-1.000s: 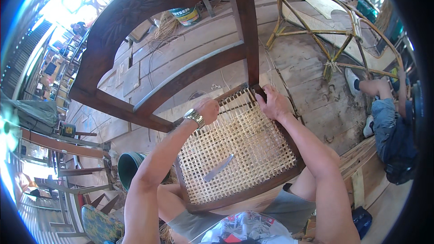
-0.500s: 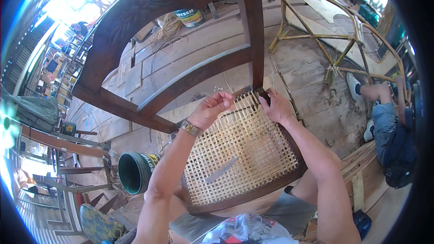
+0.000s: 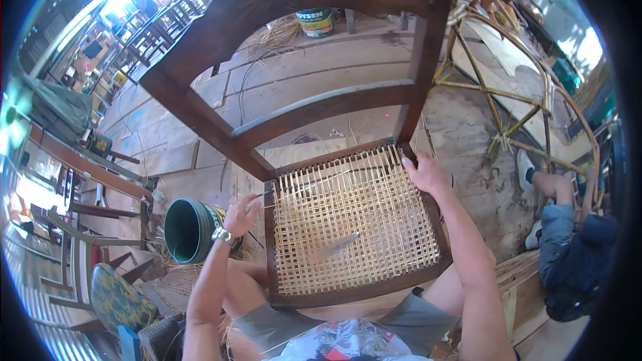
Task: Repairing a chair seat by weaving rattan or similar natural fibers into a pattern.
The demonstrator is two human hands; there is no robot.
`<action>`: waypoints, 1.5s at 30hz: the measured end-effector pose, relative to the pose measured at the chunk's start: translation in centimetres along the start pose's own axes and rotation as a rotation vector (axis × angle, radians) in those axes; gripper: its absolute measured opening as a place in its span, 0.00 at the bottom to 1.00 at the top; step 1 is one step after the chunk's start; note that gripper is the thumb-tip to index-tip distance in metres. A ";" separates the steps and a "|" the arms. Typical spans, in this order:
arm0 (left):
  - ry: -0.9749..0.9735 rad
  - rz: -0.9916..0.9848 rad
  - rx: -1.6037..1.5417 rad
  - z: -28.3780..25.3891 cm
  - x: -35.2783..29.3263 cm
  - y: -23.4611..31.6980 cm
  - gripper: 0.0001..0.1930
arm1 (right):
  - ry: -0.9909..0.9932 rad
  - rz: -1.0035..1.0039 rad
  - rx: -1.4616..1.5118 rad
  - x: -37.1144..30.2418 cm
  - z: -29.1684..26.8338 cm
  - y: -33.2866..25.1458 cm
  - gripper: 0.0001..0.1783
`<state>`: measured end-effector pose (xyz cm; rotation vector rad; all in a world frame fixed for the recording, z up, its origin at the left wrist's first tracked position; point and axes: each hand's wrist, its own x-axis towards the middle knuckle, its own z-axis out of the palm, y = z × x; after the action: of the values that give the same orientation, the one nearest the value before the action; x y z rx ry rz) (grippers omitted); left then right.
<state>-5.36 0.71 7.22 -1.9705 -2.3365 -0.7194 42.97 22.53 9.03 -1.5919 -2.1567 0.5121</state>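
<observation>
A dark wooden chair point(image 3: 324, 112) with a carved backrest stands in front of me, its seat of woven cane point(image 3: 354, 210) between my knees. The weave is open near the back rail, where one dark strip crosses it. My left hand point(image 3: 242, 216), wearing a metal watch, is closed in a pinch just outside the seat's left rail, on what looks like a thin cane strand leading to the weave. At the seat's back right corner, my right hand point(image 3: 429, 175) grips the frame, thumb toward the cane and fingers over the outer edge. A knife-like flat blade point(image 3: 340, 245) lies on the weave.
A green bucket point(image 3: 189, 230) lies tipped at the left, near a patterned cushion point(image 3: 120, 294). Another bucket point(image 3: 314, 23) stands behind the chair. Right of it is a rattan frame point(image 3: 495, 90). A seated person point(image 3: 568, 241) is at the far right. Wooden furniture parts line the left.
My left hand has moved from above the back of the weave out past the seat's left rail. My right hand stays by the back right corner. The view has shifted.
</observation>
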 end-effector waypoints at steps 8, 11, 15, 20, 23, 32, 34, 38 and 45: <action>-0.516 -0.107 -0.259 0.4 4.2 -2.1 0.16 | -0.198 0.016 0.045 1.1 -1.9 5.8 0.22; -0.436 -0.102 -0.535 0.9 4.1 -2.1 0.14 | 0.132 0.208 -0.070 2.8 -1.9 9.2 0.19; -0.406 -0.221 -0.379 0.8 4.9 -1.5 0.15 | 0.086 0.193 -0.081 2.8 -3.8 11.0 0.18; 0.053 -0.127 -0.071 1.2 6.4 -7.3 0.09 | 0.128 0.045 -0.237 1.0 -0.7 3.1 0.14; 0.063 -0.172 0.074 -0.3 5.4 -5.7 0.08 | 0.233 -0.170 -0.232 -0.6 0.1 -2.4 0.14; -0.165 0.121 -0.306 -2.3 2.7 10.8 0.24 | 0.085 -0.711 -0.209 -0.1 3.6 -6.8 0.15; -0.322 0.178 -0.193 -1.3 3.2 11.8 0.28 | 0.078 -0.733 -0.224 0.1 4.0 -6.8 0.10; -0.422 0.106 -0.054 1.4 4.6 11.7 0.32 | 0.139 -0.699 -0.206 0.5 5.1 -6.5 0.08; -0.423 0.085 -0.064 1.9 4.5 11.9 0.33 | 0.002 -0.672 -0.281 1.8 4.5 -8.9 0.09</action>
<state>5.34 6.83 10.91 -2.4375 -2.4416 -0.4073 32.99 21.53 10.01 -0.8722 -2.6523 -0.0078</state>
